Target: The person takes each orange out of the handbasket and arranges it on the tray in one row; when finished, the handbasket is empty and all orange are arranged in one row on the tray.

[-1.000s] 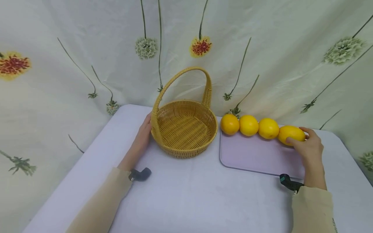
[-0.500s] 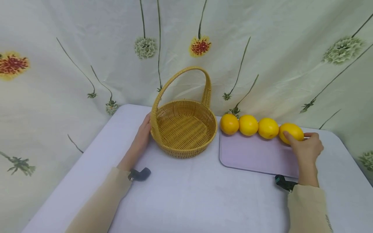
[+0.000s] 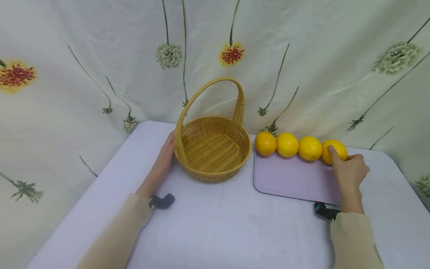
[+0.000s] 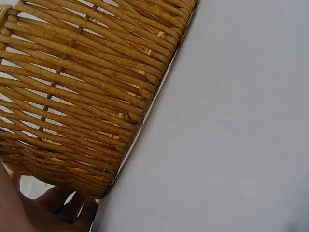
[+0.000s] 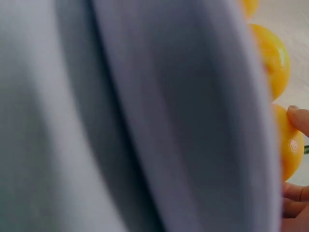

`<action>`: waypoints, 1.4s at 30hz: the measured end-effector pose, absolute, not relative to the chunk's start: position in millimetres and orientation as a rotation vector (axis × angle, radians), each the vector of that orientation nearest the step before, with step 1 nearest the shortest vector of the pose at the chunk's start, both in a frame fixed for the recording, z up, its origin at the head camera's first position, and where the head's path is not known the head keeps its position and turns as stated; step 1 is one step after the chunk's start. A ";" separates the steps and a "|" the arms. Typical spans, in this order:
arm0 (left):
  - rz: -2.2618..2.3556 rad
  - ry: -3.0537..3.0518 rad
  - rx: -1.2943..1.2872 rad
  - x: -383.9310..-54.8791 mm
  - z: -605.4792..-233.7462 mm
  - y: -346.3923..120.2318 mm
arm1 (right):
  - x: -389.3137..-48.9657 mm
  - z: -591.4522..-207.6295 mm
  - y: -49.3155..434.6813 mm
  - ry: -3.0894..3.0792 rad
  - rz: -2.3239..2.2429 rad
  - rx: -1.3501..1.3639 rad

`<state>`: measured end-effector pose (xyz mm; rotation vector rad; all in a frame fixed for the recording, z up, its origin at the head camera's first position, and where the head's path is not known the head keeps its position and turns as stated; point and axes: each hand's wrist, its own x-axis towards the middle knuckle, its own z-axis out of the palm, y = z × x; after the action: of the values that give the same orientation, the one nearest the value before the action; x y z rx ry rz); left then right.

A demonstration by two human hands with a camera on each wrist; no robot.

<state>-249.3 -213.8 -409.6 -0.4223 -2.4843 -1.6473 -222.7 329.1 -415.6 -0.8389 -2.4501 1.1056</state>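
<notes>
At the tray's right end my right hand (image 3: 351, 170) holds a yellow lemon (image 3: 330, 148), thumb on its near upper side and fingers at its right. The right wrist view shows the thumb and fingertips on this lemon (image 5: 288, 150). Left of it, in a row along the back of the lilac tray (image 3: 295, 179), lie two more lemons (image 3: 309, 148) and an orange (image 3: 265, 143). A woven basket (image 3: 215, 175) with a tall handle stands left of the tray. My left hand (image 3: 164, 155) rests against its outer left side; some fingers are hidden behind the basket wall (image 4: 72, 96).
A white cloth (image 3: 235, 224) covers the table. Behind it hangs a pale curtain (image 3: 127, 45) printed with flowers. The basket handle (image 3: 209, 84) arches high. The blurred tray edge (image 5: 241, 96) fills much of the right wrist view.
My right hand has shifted left and slightly back, and the lemon in it has turned and come closer in line with the others. The left hand and basket have stayed put.
</notes>
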 end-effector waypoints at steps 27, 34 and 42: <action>-1.661 -2.481 -0.417 -245.0 -411.9 -216.6 | -216.0 -389.0 315.9 -2.486 1.173 -0.688; -1.677 -2.495 -0.387 -247.9 -412.3 -221.0 | -199.8 -390.7 327.2 -2.579 1.131 -0.640; -1.656 -2.474 -0.416 -248.5 -413.8 -220.4 | -178.8 -398.9 339.3 -2.721 0.986 -0.521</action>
<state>-248.5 -220.4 -413.8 -0.4162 -2.4737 -1.6561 -178.8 339.3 -398.9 -0.5207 -2.7208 0.9857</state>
